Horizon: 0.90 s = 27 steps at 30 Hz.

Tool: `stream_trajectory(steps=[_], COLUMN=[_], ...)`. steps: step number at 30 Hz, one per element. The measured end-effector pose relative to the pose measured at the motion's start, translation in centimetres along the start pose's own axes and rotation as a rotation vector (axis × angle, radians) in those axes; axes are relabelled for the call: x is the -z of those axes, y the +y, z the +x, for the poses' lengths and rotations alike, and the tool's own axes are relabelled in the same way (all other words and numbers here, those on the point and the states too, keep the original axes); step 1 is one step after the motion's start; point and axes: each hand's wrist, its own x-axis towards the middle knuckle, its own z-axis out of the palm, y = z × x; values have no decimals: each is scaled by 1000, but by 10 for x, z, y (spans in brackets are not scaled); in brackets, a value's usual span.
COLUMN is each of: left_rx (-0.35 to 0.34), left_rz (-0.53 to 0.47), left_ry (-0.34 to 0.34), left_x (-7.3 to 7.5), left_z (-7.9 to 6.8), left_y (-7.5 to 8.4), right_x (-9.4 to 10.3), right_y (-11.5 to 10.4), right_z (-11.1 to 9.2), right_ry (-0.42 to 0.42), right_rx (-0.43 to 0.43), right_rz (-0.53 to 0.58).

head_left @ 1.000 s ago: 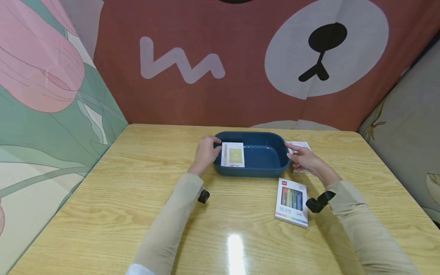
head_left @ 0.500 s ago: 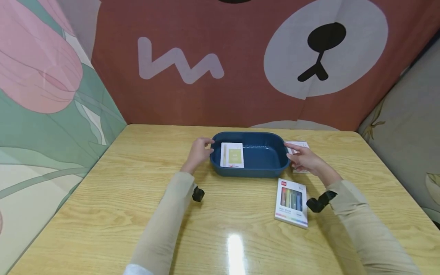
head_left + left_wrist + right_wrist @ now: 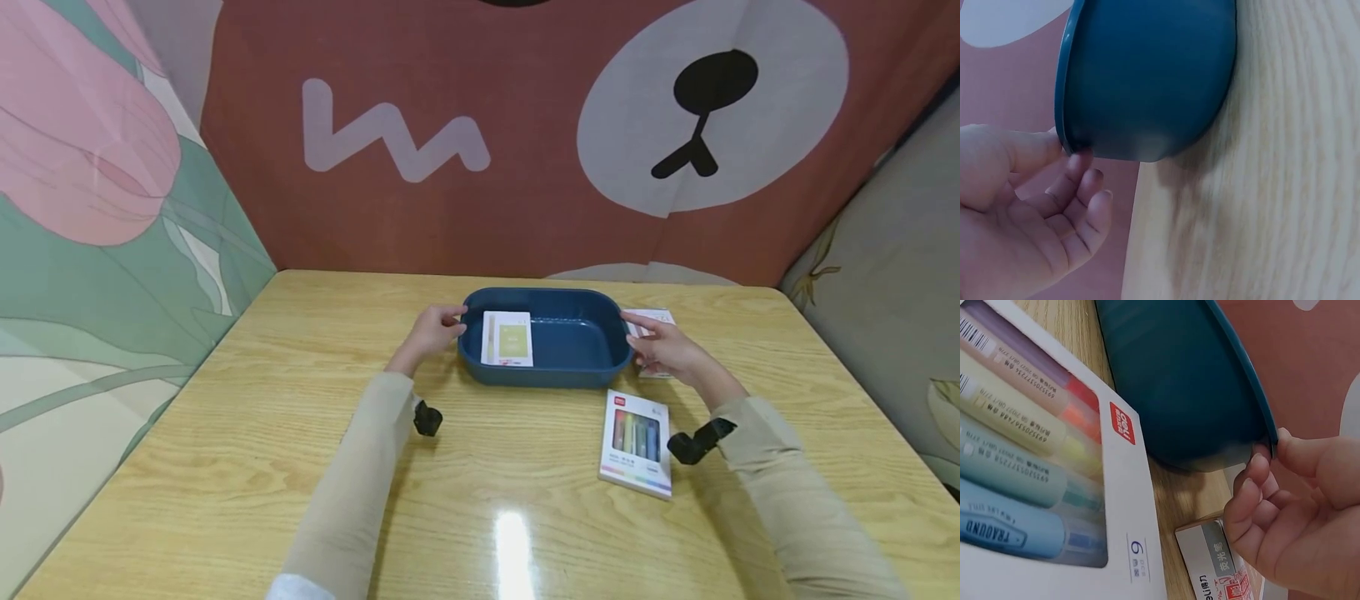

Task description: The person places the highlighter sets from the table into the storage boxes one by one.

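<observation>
- Brick-red backdrop [image 3: 525,217] rises behind my table, printed with a pale zigzag [image 3: 398,140] and a light muzzle [image 3: 626,142] with a dark nose; flowered panels flank it, the pink-and-green left panel [image 3: 82,283] and the paler right panel [image 3: 892,308].
- Wood-grained table [image 3: 247,450] spreads out below, with a bright streak of reflected light [image 3: 513,550] near its front edge.
- Across the back of it sits my blue basin [image 3: 573,348] — long, round-cornered, upright, between my two hands.
- With my left hand [image 3: 431,332] I pinch the rim at its left end, thumb against fingertip, the remaining fingers bent below.
- With my right hand [image 3: 667,346] I pinch the opposite end the same way, the other fingers curled beneath the rim.
- Inside the basin, toward the left, lies a white packet [image 3: 513,340] with a yellow-green panel.
- Just in front of its right corner is my windowed pen box [image 3: 636,442] — coloured pens showing, a red logo, a printed 6. I can't tell whether it touches the basin.
- Another white box [image 3: 660,315] lies beyond my right hand, partly hidden by it.
- Tan sleeves [image 3: 352,492] cover both my arms.
</observation>
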Motion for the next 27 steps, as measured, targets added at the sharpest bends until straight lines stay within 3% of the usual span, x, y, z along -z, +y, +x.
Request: stream_trajectory(steps=[5, 15, 27], left_rx=[26, 81, 96], left_rz=[-85, -165, -204], left_ry=[-31, -51, -44], left_x=[1, -1, -2], left_z=[0, 2, 4], left_y=[-4, -6, -9], right_x=[1, 1, 15], right_y=[2, 1, 10], right_z=[0, -2, -9], right_ry=[0, 16, 127], right_rx=[8, 30, 83], right_rz=[12, 7, -79])
